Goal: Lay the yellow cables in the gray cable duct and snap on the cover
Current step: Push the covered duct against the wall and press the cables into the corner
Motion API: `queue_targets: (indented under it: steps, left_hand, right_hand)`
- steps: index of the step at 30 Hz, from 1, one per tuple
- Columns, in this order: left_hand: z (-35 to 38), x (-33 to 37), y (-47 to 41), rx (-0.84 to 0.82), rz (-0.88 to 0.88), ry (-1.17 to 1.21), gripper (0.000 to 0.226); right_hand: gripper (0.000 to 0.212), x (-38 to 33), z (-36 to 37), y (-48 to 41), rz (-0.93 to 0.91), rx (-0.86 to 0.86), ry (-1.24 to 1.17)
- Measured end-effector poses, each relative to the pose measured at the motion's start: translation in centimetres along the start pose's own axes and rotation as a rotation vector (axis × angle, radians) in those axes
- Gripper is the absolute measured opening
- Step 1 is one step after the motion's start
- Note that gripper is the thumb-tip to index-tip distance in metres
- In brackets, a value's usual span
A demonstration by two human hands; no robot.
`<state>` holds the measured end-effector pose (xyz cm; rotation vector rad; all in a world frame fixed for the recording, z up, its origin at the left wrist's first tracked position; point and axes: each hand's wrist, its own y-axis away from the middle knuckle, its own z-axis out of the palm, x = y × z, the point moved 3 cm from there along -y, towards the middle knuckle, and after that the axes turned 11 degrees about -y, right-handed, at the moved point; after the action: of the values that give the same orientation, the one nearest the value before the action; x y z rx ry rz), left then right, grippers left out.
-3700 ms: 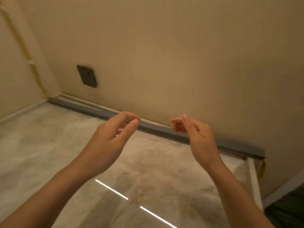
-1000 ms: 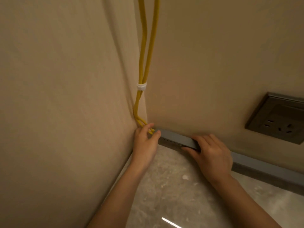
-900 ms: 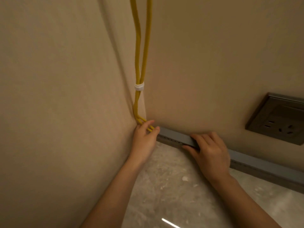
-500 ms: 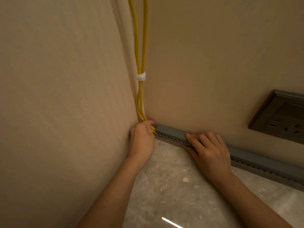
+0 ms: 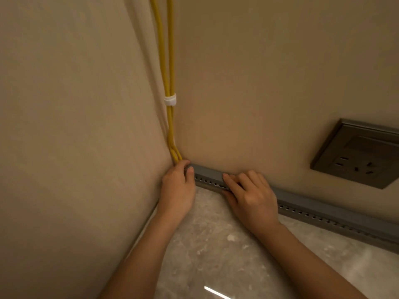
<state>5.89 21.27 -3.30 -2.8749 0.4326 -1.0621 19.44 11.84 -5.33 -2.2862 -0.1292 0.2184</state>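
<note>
Two yellow cables (image 5: 170, 67) run down the wall corner, bound by a white tie (image 5: 170, 100), and bend into the left end of the gray cable duct (image 5: 302, 201) lying along the foot of the back wall. The duct's cover (image 5: 208, 171) sits on top, with a row of slots showing on the front face. My left hand (image 5: 178, 186) is in the corner, fingers curled round the cables where they enter the duct, thumb at the duct's end. My right hand (image 5: 248, 193) lies on the duct just to the right, fingers pressing flat on the cover.
A dark wall socket (image 5: 360, 154) sits on the back wall above the duct at right. The left wall (image 5: 75, 126) meets the back wall at the corner. Mottled stone floor (image 5: 226, 244) spreads in front of the duct.
The view came from the duct's middle to its left end in the corner. Over the last second my left hand closed tighter on the cables and the right hand pressed lower on the cover.
</note>
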Motion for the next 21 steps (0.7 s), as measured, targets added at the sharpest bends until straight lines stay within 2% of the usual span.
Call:
queue_targets:
  steps: [3, 7, 11, 13, 21]
  left_hand:
    - [-0.1, 0.1, 1.7, 0.015, 0.051, -0.099, 0.034]
    - [-0.5, 0.8, 3.6, 0.237, 0.208, -0.47, 0.036]
    - [1.5, -0.3, 3.5, 0.148, 0.443, -0.505, 0.05]
    - [2.3, -1.2, 3.4, 0.118, 0.458, -0.475, 0.053]
    - [3.0, -1.5, 3.0, 0.198, 0.385, -0.491, 0.053]
  right_hand:
    - [0.022, 0.0, 0.0, 0.0, 0.01, 0.001, 0.0]
    - [0.023, -0.2, -0.1, -0.3, 0.024, 0.011, -0.026]
    - [0.021, -0.5, 0.3, -0.6, 0.024, 0.007, -0.037]
    - [0.021, -0.6, 0.5, -0.7, 0.02, 0.004, -0.039]
    - [0.02, -0.9, 1.2, -1.0, -0.007, 0.014, -0.025]
